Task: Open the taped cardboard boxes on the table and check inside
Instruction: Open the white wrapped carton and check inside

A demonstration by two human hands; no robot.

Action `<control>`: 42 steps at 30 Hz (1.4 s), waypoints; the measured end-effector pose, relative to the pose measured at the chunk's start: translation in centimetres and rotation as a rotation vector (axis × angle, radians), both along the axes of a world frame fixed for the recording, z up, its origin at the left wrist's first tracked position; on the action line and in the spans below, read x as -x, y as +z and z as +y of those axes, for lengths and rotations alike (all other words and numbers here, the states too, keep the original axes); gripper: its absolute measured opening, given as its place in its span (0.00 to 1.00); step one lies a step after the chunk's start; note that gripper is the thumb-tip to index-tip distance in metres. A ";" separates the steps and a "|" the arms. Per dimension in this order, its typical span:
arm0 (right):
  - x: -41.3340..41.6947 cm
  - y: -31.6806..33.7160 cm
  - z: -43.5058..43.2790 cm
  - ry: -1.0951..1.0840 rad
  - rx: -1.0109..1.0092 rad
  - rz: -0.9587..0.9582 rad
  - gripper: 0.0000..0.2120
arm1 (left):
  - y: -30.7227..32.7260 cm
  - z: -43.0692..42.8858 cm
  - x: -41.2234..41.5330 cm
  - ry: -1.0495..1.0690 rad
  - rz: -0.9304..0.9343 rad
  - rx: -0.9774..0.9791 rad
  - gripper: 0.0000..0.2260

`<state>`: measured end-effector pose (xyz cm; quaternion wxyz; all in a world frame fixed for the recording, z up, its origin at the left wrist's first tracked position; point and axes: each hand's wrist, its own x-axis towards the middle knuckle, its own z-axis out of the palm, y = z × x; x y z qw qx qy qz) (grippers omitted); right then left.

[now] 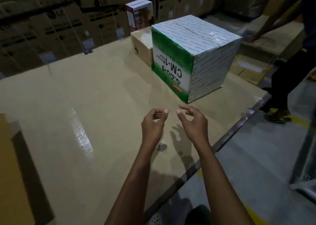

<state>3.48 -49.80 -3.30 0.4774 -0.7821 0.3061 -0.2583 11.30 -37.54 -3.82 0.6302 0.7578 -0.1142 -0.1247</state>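
A large green-and-white box (195,53) printed "CM-1" stands closed on the cardboard-covered table (85,105), its top seam under shiny tape. Behind it on the left sits a small plain brown box (142,48), and farther back a white-and-purple carton (138,14). My left hand (153,123) and my right hand (193,120) hover side by side over the table, in front of the big box and apart from it. Both have loosely curled fingers that stay apart, and both are empty.
Another person (290,57) stands at the right, bent over flat cartons beside the table. Stacked brown cartons (56,22) line the back wall. A brown box edge (10,173) shows at the near left. The table's metal edge (239,127) runs along the right.
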 end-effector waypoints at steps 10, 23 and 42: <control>-4.5 -0.8 -20.5 0.092 -0.029 -0.058 0.21 | -0.7 -18.6 -2.6 0.266 0.069 0.096 0.11; -9.4 2.9 -34.9 0.016 -0.226 -0.167 0.46 | 4.2 -30.5 -6.0 0.567 0.147 0.187 0.38; -10.1 3.2 -28.3 -0.015 -0.064 -0.128 0.52 | 4.7 -24.9 -5.0 0.791 0.087 0.157 0.32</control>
